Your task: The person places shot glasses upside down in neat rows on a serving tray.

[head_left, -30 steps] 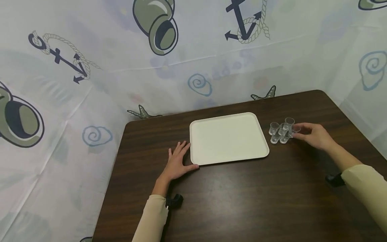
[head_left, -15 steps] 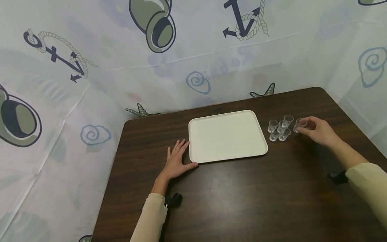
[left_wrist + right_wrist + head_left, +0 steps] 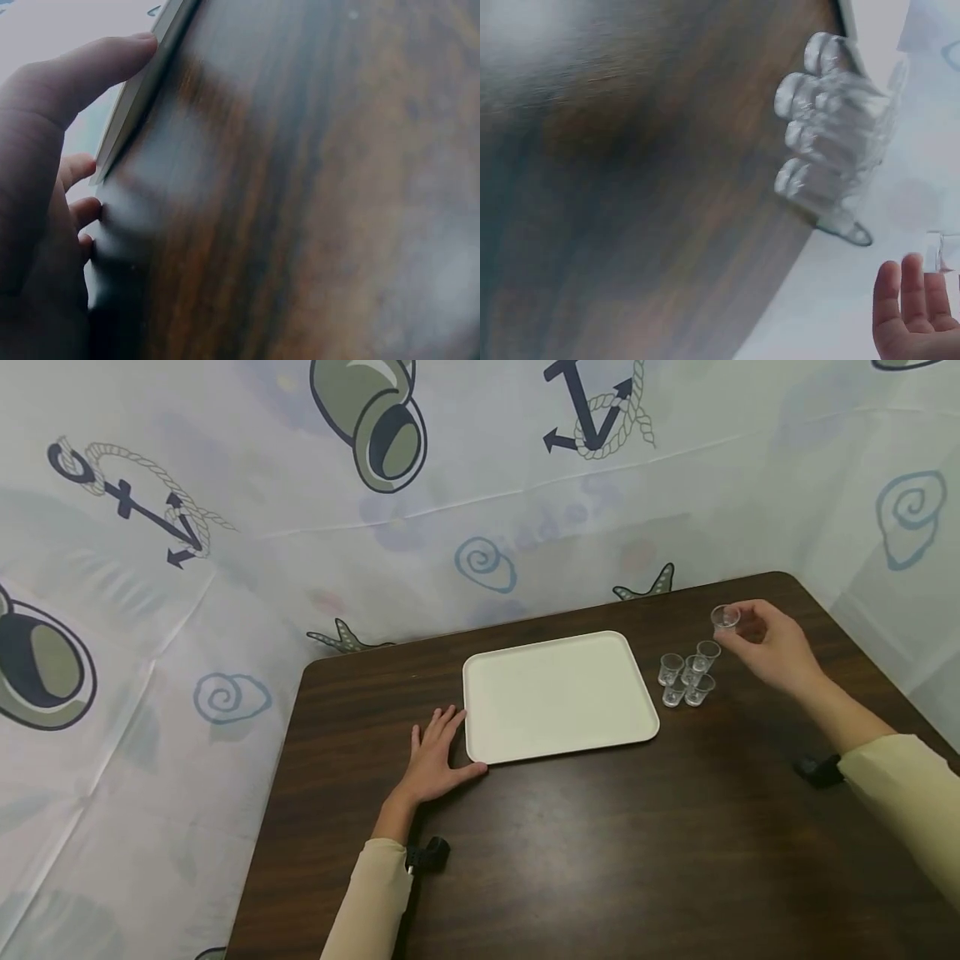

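A small clear shot glass is pinched between the thumb and fingers of my right hand, raised behind and right of a cluster of similar shot glasses on the table. In the right wrist view the held glass shows at the right edge above the fingertips. My left hand lies spread at the near left corner of a cream rectangular tray. Its thumb touches the tray's front edge and its fingers reach along the left side. The left wrist view shows the thumb against the rim.
The dark wooden table has a rounded far right corner. A pale curtain printed with anchors and shells hangs close behind and to the sides. The glass cluster stands just right of the tray.
My right hand has drawn one shot glass out of the cluster to the right, then lifted it up and back. The left hand stays at the tray corner.
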